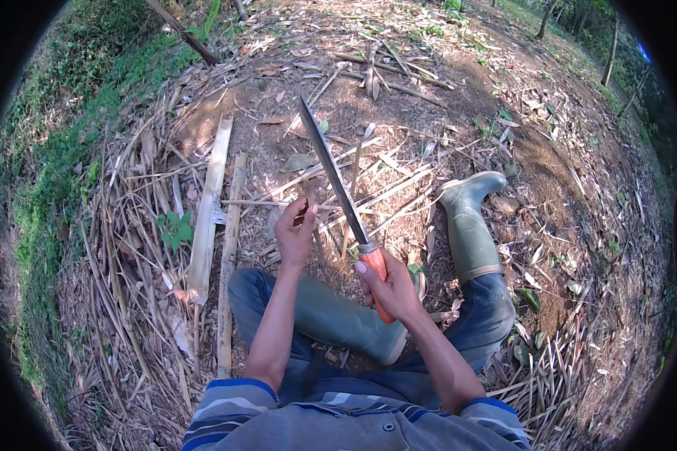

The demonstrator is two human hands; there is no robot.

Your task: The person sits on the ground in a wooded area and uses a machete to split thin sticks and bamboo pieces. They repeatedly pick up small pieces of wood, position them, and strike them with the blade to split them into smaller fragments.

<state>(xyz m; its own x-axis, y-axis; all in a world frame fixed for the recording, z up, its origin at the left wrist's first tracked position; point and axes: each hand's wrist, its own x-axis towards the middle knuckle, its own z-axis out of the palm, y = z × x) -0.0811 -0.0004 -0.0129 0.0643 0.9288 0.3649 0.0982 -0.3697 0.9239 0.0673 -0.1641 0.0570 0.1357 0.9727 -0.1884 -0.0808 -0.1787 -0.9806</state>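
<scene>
The ground (549,188) was bare earth strewn with dry leaves and cut bamboo, with a bank of grass (60,150) rising on the left. A person sat on it with legs in blue trousers (496,316) and green rubber boots: the right boot (470,225) stretched out ahead, the left boot (346,319) tucked sideways under the arms.

Two long split bamboo slats (210,203) lay side by side on the left of the person, running away from the knee. Thinner strips (384,192) were scattered across the ground in front, between the slats and the outstretched boot.

A long knife (332,174) pointed up and away from the person, its dark blade tilted to the left, its tip well above both hands. The right hand (390,289) was wrapped tight around its orange handle (378,279), fingers closed and thumb lying along the top near the metal collar.

The left hand (295,234) was raised just to the left of the blade, near its lower end. Its fingers were curled in a pinch on a thin sliver of bamboo (302,210), which stood close beside the blade; whether the sliver touched the edge could not be told.
</scene>
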